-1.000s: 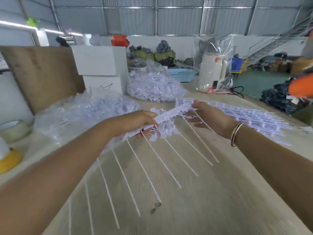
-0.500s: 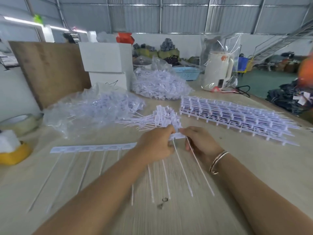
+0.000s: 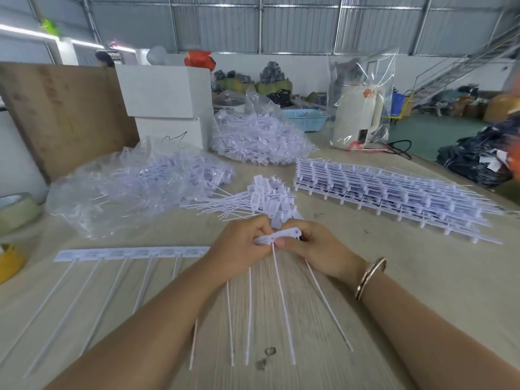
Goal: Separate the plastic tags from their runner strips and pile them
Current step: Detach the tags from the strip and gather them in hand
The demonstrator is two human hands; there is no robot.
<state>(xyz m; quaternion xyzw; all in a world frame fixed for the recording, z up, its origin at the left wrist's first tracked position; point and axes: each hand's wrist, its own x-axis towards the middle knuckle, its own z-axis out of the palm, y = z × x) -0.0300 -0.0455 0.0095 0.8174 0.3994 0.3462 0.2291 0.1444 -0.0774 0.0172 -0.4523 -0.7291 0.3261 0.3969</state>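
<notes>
On the table [image 3: 394,277], both hands' fingers [image 3: 277,242] still pinch the strip [image 3: 132,253].

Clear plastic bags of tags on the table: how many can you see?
2. One clear bag lies left of centre, in front of the white boxes; a second bag sits behind it, nearer the blue basket. More may be hidden behind.

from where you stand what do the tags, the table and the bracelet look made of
Tags: thin white plastic, matte, with long flexible tails, pinched by both hands. Table: pale wood or wood-look laminate; grain lines show, which one is unclear. Bracelet: gold-toned metal by its shine, probably.
</notes>
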